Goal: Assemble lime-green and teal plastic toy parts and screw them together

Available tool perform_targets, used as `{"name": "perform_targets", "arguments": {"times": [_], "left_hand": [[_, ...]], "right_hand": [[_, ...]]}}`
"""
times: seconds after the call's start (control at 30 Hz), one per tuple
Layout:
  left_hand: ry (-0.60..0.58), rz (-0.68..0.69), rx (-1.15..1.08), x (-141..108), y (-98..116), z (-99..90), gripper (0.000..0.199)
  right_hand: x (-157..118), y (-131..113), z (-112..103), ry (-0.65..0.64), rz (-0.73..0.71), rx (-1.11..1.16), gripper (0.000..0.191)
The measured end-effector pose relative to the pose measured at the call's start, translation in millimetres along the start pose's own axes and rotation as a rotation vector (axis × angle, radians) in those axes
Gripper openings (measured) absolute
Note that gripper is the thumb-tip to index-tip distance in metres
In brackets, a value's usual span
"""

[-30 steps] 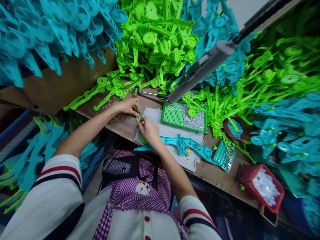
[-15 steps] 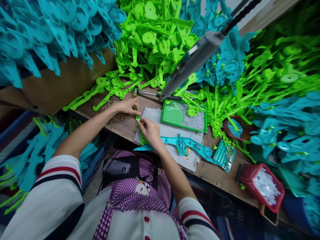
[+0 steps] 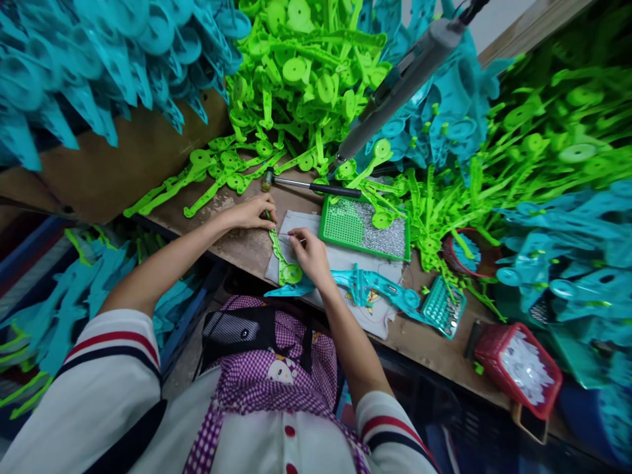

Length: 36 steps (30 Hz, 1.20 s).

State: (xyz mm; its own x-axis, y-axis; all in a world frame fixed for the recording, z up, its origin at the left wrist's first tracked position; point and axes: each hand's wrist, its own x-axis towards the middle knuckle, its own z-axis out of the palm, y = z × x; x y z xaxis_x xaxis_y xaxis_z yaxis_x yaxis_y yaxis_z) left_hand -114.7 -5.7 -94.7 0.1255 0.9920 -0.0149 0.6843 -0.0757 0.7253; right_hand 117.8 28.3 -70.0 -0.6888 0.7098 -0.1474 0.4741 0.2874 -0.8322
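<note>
My left hand (image 3: 255, 212) pinches the upper end of a narrow green plastic arm (image 3: 277, 249), whose round end rests by the blue part. Just right of it, my right hand (image 3: 307, 250) has thumb and index finger pressed together on a thin thread or string that runs toward my left hand. A long blue plastic part (image 3: 358, 282) lies on the pale cloth (image 3: 313, 224), partly behind my right wrist. Beyond my right hand sits a green tray (image 3: 340, 224) with small silvery pieces.
A hammer (image 3: 296, 183) lies behind my hands, below a hanging grey power screwdriver (image 3: 399, 89). Green parts (image 3: 296, 69) and blue parts (image 3: 99, 59) are heaped around. At right stand a small teal tray (image 3: 434, 299) and a red basket (image 3: 486, 355) of white pieces.
My right hand has moved right, away from my left hand, uncovering the green arm and the thread. The hanging screwdriver has swung up and to the right.
</note>
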Motion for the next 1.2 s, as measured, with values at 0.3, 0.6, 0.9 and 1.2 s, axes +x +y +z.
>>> {"name": "perform_targets", "arguments": {"times": [0.3, 0.6, 0.9, 1.2], "left_hand": [[0.013, -0.01, 0.034, -1, -5, 4.9, 0.023], [0.005, -0.028, 0.016, -1, -6, 4.0, 0.027], [0.012, -0.013, 0.006, 0, -8, 3.8, 0.026], [-0.004, -0.027, 0.029, 2, -8, 3.8, 0.025]], "right_hand": [[3, -9, -11, -0.318, 0.082, 0.247, 0.032], [15, 4, -1, -0.262, 0.08, 0.112, 0.02], [24, 1, -5, -0.418, 0.141, 0.128, 0.026], [32, -1, -6, -0.467, 0.177, -0.008, 0.027]]}}
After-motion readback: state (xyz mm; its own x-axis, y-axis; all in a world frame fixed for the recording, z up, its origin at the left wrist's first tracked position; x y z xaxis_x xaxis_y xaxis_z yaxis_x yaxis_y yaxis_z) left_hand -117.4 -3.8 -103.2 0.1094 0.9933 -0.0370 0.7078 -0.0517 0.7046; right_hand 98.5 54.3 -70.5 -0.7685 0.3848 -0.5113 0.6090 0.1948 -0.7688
